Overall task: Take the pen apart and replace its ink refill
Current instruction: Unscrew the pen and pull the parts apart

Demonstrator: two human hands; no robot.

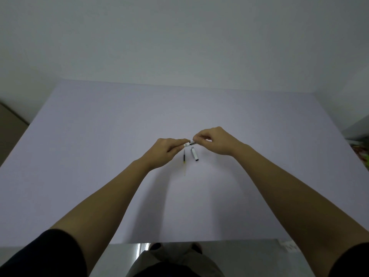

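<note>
Both hands hold a white pen (188, 144) level above the middle of the pale table (99, 156). My left hand (166, 151) grips the white barrel end. My right hand (214, 141) pinches the dark metallic front part of the same pen. Fingers hide most of the pen. Just below the hands, a white pen cap (194, 154) with a dark end lies on the table. Left of the cap lies a thin ink refill (184, 159), dark at the top and yellowish lower down.
The table's near edge runs across the bottom, with the person's legs and the floor below it. A brown piece of furniture (10, 128) stands at the far left. Colourful items (362, 154) lie off the table's right edge. A plain wall is behind.
</note>
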